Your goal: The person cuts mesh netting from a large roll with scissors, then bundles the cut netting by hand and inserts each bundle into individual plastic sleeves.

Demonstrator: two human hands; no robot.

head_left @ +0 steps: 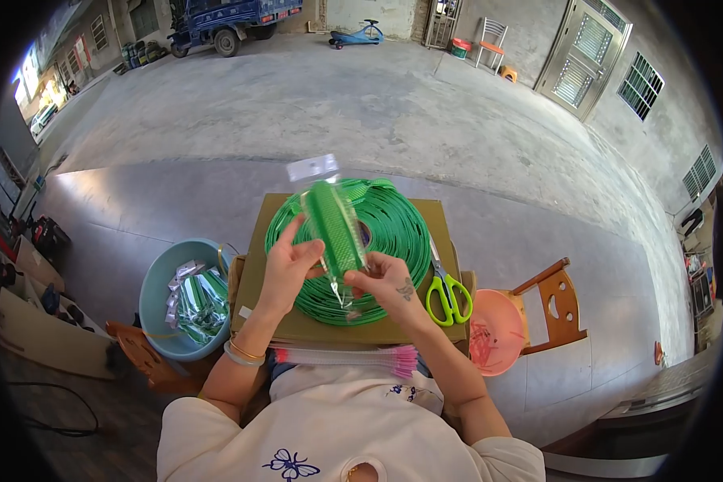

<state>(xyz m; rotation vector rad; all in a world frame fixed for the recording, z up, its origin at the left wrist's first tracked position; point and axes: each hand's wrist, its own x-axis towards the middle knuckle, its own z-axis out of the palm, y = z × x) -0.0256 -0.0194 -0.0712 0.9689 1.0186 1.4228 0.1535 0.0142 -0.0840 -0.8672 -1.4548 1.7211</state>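
Observation:
A clear plastic packet (333, 229) with green mesh-like material inside is held up above a large coil of green strap (402, 241). My left hand (292, 261) grips the packet's left side, fingers behind it and thumb in front. My right hand (384, 283) pinches its lower right edge. The packet's whitish header points away from me and is slightly blurred. Under the coil is a brown cardboard box (259, 309). Scissors (448, 297) with lime-green handles lie right of the coil. A bundle of clear and pink strips (345, 358) rests at the box's near edge.
A light-blue basin (154, 289) at the left holds several filled packets (201, 305). At the right, a pink basin (510, 309) with small reddish pieces stands on a wooden chair (566, 309). Another chair part (140, 353) is beneath the blue basin.

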